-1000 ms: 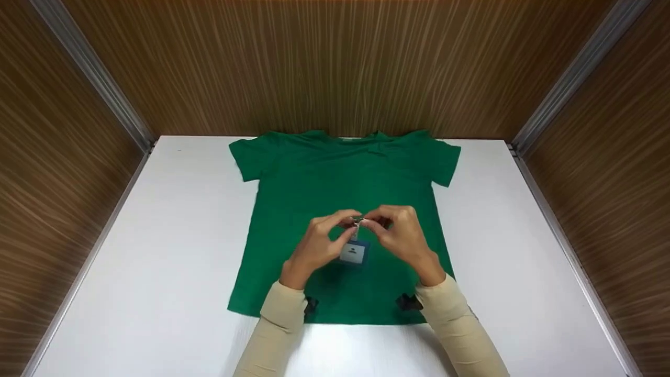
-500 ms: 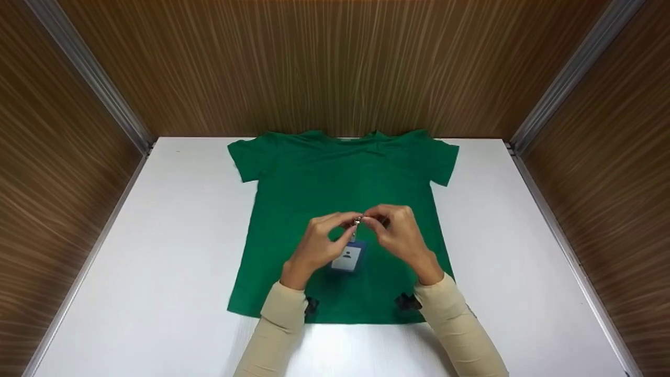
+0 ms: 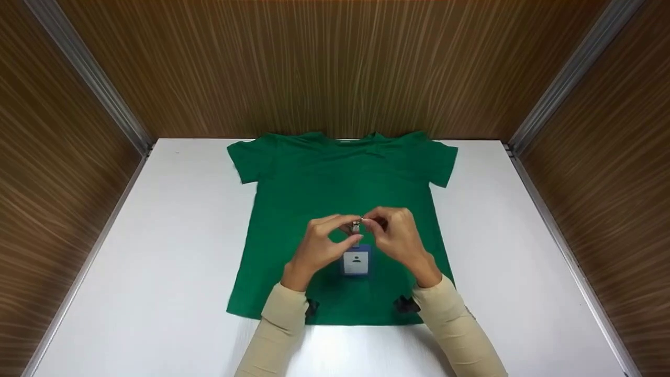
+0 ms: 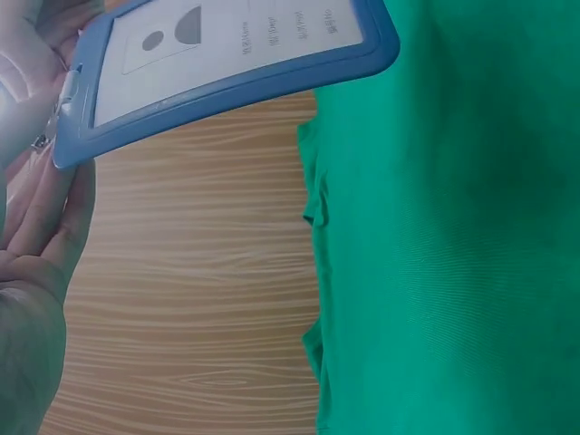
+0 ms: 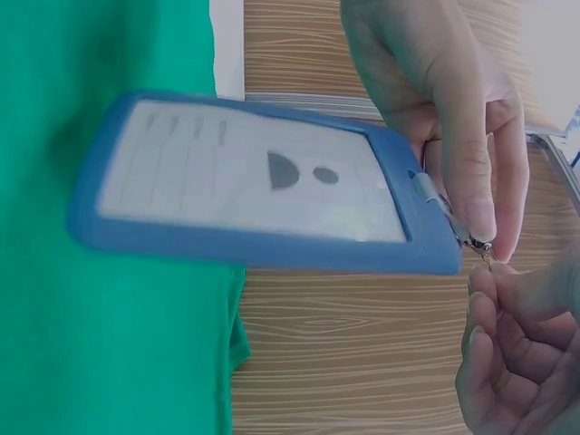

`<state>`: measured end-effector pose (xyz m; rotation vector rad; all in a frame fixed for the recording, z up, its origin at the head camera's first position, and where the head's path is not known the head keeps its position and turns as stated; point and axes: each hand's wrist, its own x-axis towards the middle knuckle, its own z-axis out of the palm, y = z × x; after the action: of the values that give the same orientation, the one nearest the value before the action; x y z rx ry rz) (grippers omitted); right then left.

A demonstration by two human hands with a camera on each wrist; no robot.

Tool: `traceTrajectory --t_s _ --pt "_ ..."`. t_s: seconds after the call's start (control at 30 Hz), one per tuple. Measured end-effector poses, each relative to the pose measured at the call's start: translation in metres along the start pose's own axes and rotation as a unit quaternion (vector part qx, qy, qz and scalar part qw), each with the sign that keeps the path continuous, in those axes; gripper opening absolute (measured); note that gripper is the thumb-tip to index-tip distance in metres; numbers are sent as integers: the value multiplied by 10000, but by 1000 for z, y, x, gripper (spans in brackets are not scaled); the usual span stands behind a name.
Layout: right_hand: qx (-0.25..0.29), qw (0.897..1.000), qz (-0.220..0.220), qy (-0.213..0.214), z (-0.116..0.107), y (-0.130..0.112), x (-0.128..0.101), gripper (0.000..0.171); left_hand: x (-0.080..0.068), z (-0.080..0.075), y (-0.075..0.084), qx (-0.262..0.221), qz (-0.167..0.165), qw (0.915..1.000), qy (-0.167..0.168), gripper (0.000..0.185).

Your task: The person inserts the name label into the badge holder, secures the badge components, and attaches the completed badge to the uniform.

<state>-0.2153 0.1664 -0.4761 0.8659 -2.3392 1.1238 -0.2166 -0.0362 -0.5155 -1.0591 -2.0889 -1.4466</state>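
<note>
A blue-framed ID badge [image 3: 356, 262] with a white card hangs below both hands from a short strap with a small metal clip [image 3: 356, 226]. My left hand [image 3: 322, 241] holds this clip between thumb and fingers. Right beside it, the right hand [image 3: 399, 235] pinches a thin, wire-like metal end at the clip's top, also visible between the fingertips in the right wrist view. The badge [image 5: 254, 186] dangles over a green T-shirt [image 3: 340, 183] lying flat beneath the hands. In the left wrist view the badge frame [image 4: 245, 95] partly covers the fingers.
The T-shirt lies on a white table [image 3: 178, 235], its collar at the far edge. Wood-patterned panels [image 3: 335, 68] enclose the back and both sides, with metal rails at the corners. Black wrist cameras sit at both beige sleeves [image 3: 288, 309].
The badge swings left, then back, and now hangs straighter and slightly lower. The left thumb has moved down a little, showing more of the metal clip. The right hand still pinches.
</note>
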Motion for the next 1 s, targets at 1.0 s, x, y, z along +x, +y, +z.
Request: traceTrajectory --t_s 1.0 --pt "214 9989 240 -351 -1 -2 1 16 1 -1 1 196 269 9989 325 26"
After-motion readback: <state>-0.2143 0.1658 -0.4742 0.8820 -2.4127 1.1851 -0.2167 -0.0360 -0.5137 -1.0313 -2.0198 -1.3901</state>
